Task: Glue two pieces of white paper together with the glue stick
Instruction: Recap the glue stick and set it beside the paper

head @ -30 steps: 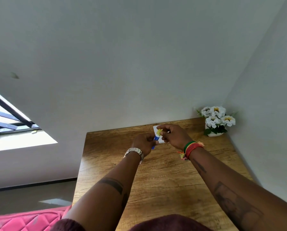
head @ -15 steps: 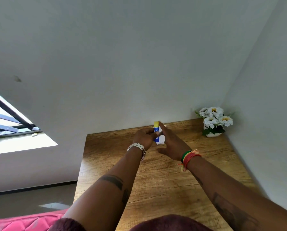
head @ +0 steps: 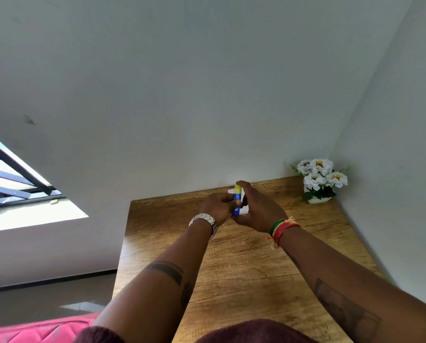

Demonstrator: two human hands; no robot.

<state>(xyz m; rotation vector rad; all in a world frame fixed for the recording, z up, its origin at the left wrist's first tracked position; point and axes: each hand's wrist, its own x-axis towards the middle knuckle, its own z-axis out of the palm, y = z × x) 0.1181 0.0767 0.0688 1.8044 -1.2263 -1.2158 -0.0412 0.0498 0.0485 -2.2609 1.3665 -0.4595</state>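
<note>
A blue glue stick (head: 237, 199) with a yellow cap stands upright between my hands, above the far part of the wooden table (head: 244, 268). My left hand (head: 215, 207) grips its blue body. The fingertips of my right hand (head: 257, 210) rest on the yellow cap. White paper (head: 243, 211) lies on the table behind the hands; only small slivers show, so I cannot tell whether it is one piece or two.
A white pot of white flowers (head: 318, 180) stands in the table's far right corner against the walls. A pink cushion (head: 36, 331) lies at the lower left, beside the table's left edge. A window (head: 14, 179) is on the left.
The glue stick has gone from tilted low over the paper to upright and slightly higher. My right hand moved from pinching the paper to touching the yellow cap.
</note>
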